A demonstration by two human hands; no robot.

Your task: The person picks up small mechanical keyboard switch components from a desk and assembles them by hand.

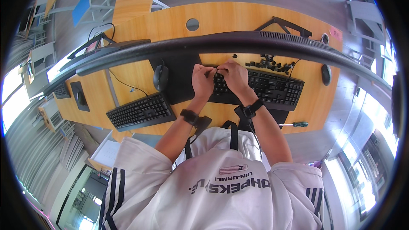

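A black keyboard lies on the wooden desk, and both my hands are over its left end. My left hand is closed in a pinch at the far left corner. Against it, my right hand pinches too, thumb and fingertips meeting the left fingertips. Whatever sits between the fingertips is too small to make out. Behind the keyboard's right half, loose black keycaps lie scattered in a pile, with a single one apart to the left. Dark bands circle both wrists.
A screwdriver lies by the desk's near right edge. A black mouse rests beside a dark mat; a second keyboard is at the left. Another mouse sits at the right. A monitor's top edge spans the desk.
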